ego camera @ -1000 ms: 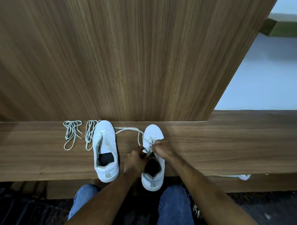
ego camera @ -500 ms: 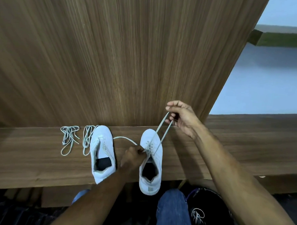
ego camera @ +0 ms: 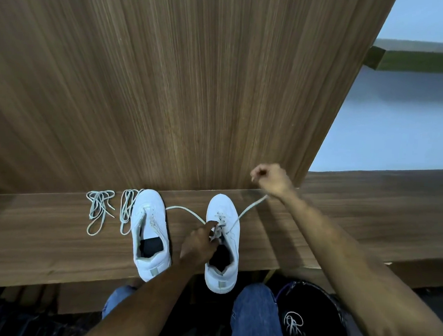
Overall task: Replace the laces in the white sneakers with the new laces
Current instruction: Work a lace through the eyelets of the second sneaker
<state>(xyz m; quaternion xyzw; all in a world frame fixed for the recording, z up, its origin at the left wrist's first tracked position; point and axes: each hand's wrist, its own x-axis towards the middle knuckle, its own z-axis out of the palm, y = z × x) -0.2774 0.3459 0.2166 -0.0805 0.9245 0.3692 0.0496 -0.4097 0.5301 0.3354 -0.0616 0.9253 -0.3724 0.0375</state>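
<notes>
Two white sneakers stand on a wooden bench [ego camera: 34, 236], toes pointing away from me. The left sneaker [ego camera: 150, 230] has no lace in its eyelets. My left hand [ego camera: 199, 245] grips the right sneaker [ego camera: 222, 244] at its lacing, fingers curled over the tongue. My right hand [ego camera: 270, 177] is raised beyond the shoe with curled fingers, and a pale lace [ego camera: 249, 209] runs from an eyelet up to just under it. The lace's other end [ego camera: 185, 210] trails left across the bench towards the left sneaker.
Two loose bundles of laces [ego camera: 99, 210] [ego camera: 127, 209] lie left of the left sneaker. A tall wooden panel [ego camera: 193, 90] rises right behind the bench. A black bin [ego camera: 310, 321] with a lace in it sits by my right knee.
My right hand rose from the shoe, drawing a loop of lace up and right. Now a single strand leads to it. My left hand stayed on the right sneaker.
</notes>
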